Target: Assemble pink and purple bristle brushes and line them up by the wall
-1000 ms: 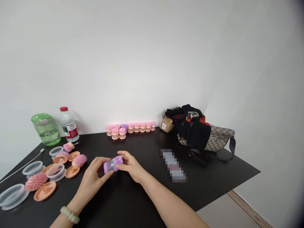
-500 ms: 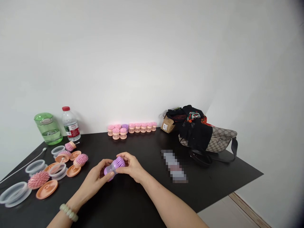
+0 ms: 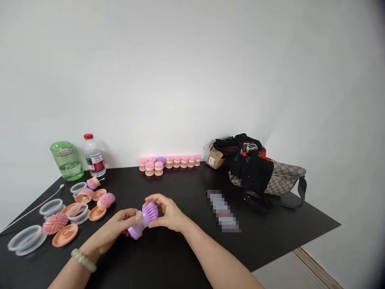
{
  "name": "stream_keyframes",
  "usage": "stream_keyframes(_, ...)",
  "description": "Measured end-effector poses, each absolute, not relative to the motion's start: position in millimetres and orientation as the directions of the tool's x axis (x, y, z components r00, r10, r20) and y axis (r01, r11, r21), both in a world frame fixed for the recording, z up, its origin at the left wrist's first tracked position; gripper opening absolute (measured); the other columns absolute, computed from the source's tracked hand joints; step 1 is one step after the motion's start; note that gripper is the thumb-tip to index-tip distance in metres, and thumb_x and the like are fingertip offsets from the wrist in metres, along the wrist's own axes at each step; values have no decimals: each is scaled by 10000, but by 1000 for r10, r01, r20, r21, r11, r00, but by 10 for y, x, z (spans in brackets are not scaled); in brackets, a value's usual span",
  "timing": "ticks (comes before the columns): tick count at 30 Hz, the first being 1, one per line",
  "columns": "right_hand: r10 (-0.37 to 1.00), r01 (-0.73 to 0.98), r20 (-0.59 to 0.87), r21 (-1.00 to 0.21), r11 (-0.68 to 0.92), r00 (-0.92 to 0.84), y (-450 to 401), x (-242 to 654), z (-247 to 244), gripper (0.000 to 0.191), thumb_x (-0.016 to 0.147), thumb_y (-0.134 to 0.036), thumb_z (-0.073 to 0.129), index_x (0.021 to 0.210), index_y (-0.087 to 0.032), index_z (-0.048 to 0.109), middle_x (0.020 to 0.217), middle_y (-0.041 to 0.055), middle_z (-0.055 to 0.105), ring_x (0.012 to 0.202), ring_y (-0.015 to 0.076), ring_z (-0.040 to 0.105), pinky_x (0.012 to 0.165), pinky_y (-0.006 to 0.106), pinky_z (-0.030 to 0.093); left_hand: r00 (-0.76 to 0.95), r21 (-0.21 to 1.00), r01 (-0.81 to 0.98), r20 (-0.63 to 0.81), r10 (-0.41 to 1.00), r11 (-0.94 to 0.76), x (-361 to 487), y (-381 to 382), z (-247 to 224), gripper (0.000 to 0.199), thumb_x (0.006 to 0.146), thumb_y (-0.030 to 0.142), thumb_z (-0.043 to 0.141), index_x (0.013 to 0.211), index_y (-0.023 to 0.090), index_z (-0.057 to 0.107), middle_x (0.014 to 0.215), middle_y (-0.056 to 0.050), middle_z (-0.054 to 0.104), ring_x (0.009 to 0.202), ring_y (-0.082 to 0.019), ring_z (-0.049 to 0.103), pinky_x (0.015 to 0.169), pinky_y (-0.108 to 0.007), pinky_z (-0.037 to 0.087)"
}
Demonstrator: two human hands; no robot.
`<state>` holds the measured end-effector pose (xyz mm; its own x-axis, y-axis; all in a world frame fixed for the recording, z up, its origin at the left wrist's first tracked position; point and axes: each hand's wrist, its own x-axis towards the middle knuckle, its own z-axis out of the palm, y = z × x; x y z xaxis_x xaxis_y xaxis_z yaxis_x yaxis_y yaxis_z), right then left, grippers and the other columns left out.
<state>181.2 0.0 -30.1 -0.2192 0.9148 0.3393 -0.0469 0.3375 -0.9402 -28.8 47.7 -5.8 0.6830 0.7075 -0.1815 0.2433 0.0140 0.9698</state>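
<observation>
Between my hands is a purple bristled brush [image 3: 147, 216] with a transparent body and a purple base, tilted so the bristles point up and to the right. My left hand [image 3: 116, 228] grips the transparent body from the lower left. My right hand [image 3: 167, 212] wraps the bristle head from the right, fingers curled over it. A pale beaded bracelet [image 3: 83, 260] circles my left wrist. The brush's far side is hidden behind my fingers.
On the black table [image 3: 186, 257], transparent rings [image 3: 27, 240], orange discs [image 3: 65, 235] and pink brush heads [image 3: 55, 223] lie to the left. Further back stand a green jar [image 3: 66, 160], a water bottle [image 3: 94, 156], a row of pink brushes [image 3: 168, 162] and a patterned bag [image 3: 285, 178].
The purple brush has rotated in my hands, its base swinging down-left and its bristles turning up-right. My left hand has moved lower. The whole scene has shifted slightly right in view.
</observation>
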Motion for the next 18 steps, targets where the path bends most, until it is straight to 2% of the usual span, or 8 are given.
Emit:
stream_keyframes(3, 921, -22, 339, -940, 341, -190, 0, 1823, -278, 645, 565, -251, 907, 1149, -254, 633, 1164, 35, 682, 1044, 217, 655, 899, 343, 520, 629, 965, 150, -261, 732, 215, -349, 453, -32, 569, 684, 640, 735, 991, 161, 712, 795, -58, 715, 680, -221, 653, 595, -287, 424)
stream_keyframes(8, 962, 198, 265, -949, 247, 71, 85, 1861, -338, 519, 684, -219, 795, 1160, -236, 589, 1061, 24, 687, 932, 197, 678, 817, 330, 552, 664, 974, -19, -158, 731, 228, -434, 525, -8, 479, 733, 556, 755, 1028, 180, 731, 876, -70, 729, 782, -226, 667, 659, -292, 468)
stream_keyframes(12, 933, 392, 281, -903, 178, 224, 139, 1894, -421, 422, 660, -148, 776, 1047, -218, 621, 1026, 33, 647, 959, 233, 640, 905, 427, 509, 670, 957, -179, -52, 740, 229, -455, 591, -58, 461, 729, 375, 828, 1124, 192, 675, 1065, -106, 706, 944, -254, 671, 793, -329, 501)
stream_keyframes(15, 919, 505, 331, -843, 186, 214, 137, 1891, -458, 476, 607, -90, 797, 1036, -230, 647, 1094, 43, 629, 1045, 263, 616, 995, 467, 458, 651, 942, -246, -13, 759, 227, -430, 580, -90, 524, 786, 323, 792, 1258, 240, 580, 1071, -92, 694, 880, -243, 698, 829, -382, 509)
stream_keyframes(17, 917, 540, 355, -815, 209, 180, 126, 1883, -471, 546, 609, -86, 802, 1108, -232, 637, 1148, 65, 630, 1090, 278, 613, 1020, 481, 452, 638, 935, -278, 6, 770, 223, -404, 560, -97, 617, 805, 332, 776, 1351, 286, 493, 1025, -68, 695, 860, -248, 709, 846, -415, 506)
stream_keyframes(18, 916, 550, 367, -805, 223, 166, 120, 1881, -473, 590, 612, -90, 807, 1155, -225, 622, 1189, 85, 623, 1127, 293, 603, 1035, 497, 444, 633, 931, -286, 7, 775, 225, -392, 553, -99, 609, 803, 353, 776, 1341, 278, 499, 993, -64, 695, 857, -254, 711, 842, -418, 505)
